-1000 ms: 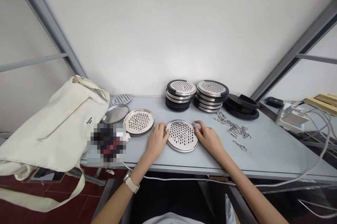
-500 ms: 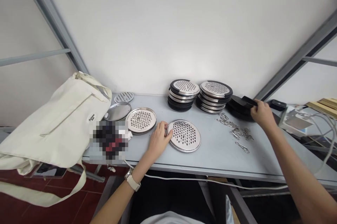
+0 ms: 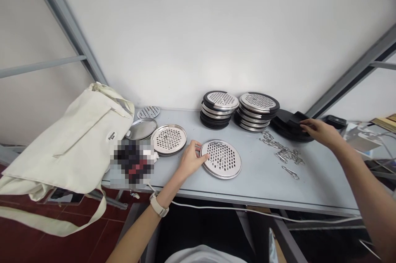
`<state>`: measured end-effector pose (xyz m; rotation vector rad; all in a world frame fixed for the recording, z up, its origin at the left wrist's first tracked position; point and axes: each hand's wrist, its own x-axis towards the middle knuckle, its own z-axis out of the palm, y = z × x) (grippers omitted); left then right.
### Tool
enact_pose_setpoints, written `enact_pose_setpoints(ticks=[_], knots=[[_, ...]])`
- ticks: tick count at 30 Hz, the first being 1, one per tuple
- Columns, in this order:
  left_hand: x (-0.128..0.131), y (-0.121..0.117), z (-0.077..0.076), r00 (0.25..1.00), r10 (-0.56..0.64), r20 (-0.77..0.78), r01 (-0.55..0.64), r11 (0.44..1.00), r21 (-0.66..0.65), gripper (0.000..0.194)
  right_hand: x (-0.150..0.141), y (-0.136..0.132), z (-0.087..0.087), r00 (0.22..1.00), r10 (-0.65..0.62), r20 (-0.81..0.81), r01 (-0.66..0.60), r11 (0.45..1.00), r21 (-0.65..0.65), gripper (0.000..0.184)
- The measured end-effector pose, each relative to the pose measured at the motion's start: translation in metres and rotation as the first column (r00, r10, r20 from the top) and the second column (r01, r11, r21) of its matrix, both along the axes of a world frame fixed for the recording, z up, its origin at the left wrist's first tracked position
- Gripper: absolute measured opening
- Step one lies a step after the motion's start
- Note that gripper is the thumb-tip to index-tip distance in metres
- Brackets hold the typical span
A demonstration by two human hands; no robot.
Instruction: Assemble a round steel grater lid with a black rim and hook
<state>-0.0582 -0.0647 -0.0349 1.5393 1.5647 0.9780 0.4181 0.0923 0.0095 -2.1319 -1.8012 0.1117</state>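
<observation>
My left hand [image 3: 192, 160] grips the left edge of a round metal grater disc [image 3: 221, 158], thumb on top and fingers at the rim. The disc lies flat near the table's front. At the right, my right hand [image 3: 318, 131] has its fingertips closed on the edge of a black plastic piece [image 3: 298, 118], which rests on a pile of black rounded parts [image 3: 286, 129]. Another grater disc [image 3: 169, 138] lies left of my left hand, stacked on similar metal rounds.
Two stacks of graters with black rims [image 3: 220, 108] [image 3: 259, 110] stand by the wall. Metal snap hooks [image 3: 283, 151] lie in front of the black parts. A plain metal disc [image 3: 142, 128], a small grater plate [image 3: 149, 111] and a cream bag [image 3: 71, 143] are at left.
The view has shifted slightly, moving everything a little across the picture. My right hand stays at the black piece, its fingers now more stretched. My left hand keeps its hold on the grater disc.
</observation>
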Motion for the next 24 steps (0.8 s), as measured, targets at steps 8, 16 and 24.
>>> enact_pose_setpoints(ticks=[8, 16, 24], knots=[[0.003, 0.016, 0.01, 0.99, 0.04, 0.134, -0.012, 0.98, -0.201, 0.052, -0.02, -0.015, 0.004, 0.986, 0.012, 0.164, -0.048, 0.976, 0.215, 0.022], [-0.011, 0.01, 0.042, 0.931, -0.163, 0.328, 0.252, 0.935, -0.249, 0.03, -0.055, -0.086, 0.033, 0.953, 0.064, 0.295, -0.214, 0.831, 0.514, 0.041], [-0.037, -0.022, 0.051, 0.962, -0.105, 0.253, 0.147, 0.977, -0.155, 0.041, -0.138, -0.177, -0.005, 0.829, 0.523, 0.196, -0.553, 0.718, 0.423, 0.019]])
